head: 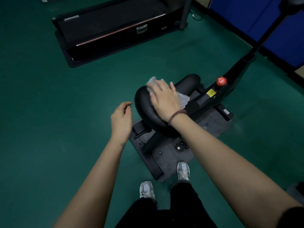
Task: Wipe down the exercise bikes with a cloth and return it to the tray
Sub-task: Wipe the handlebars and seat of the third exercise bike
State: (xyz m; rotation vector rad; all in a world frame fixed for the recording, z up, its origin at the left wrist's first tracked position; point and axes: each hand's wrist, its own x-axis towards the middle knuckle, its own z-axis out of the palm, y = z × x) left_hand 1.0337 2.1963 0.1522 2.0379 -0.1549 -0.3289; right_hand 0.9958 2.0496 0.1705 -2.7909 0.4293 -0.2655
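My right hand (164, 97) presses flat, fingers spread, pinning the grey cloth (183, 99) atop the bike saddle (146, 109); left hand (121, 119), beside the saddle, curls loosely, empty. Pressing only flat, I risk the cloth slipping off.

Bare forearms, beaded bracelet (176, 116) on right wrist, black trousers (167, 213), pale grey trainers (147, 190)

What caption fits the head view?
Right hand presses a grey cloth flat on the bike's black saddle; left hand hovers alongside.
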